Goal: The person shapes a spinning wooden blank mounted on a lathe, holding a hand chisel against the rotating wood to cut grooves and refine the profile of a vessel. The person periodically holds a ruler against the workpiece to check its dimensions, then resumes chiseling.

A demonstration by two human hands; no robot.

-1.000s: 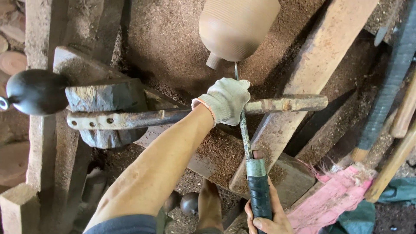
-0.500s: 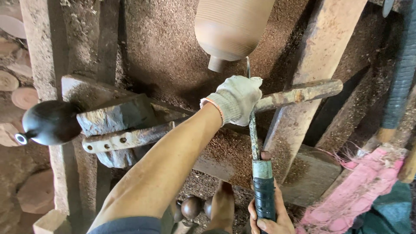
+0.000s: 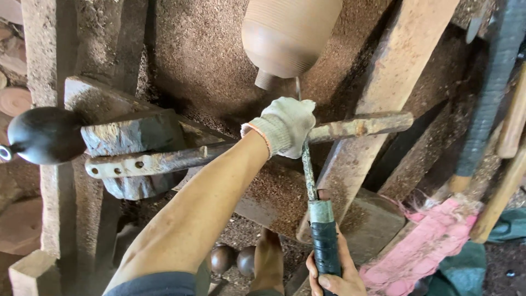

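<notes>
Pale ribbed wooden vessel (image 3: 290, 35) on lathe, gloved left hand (image 3: 285, 126) gripped chisel (image 3: 309, 181) w/ metal tool rest (image 3: 241, 145), bare right hand (image 3: 334, 277) clutched dark handle.

Your left hand (image 3: 285, 127) wears a whitish knitted work glove with a ribbed cuff edged in orange, your forearm is bare up to a dark blue-grey sleeve (image 3: 159, 284), and your right hand (image 3: 335, 274) is ungloved, as is one foot (image 3: 267, 263)

Below the tan, finely ringed wooden piece (image 3: 290, 35), the glove (image 3: 285, 126) is white with an orange cuff edge. The chisel handle (image 3: 326, 249) is black; right of it lies pink cloth (image 3: 427, 246).
</notes>
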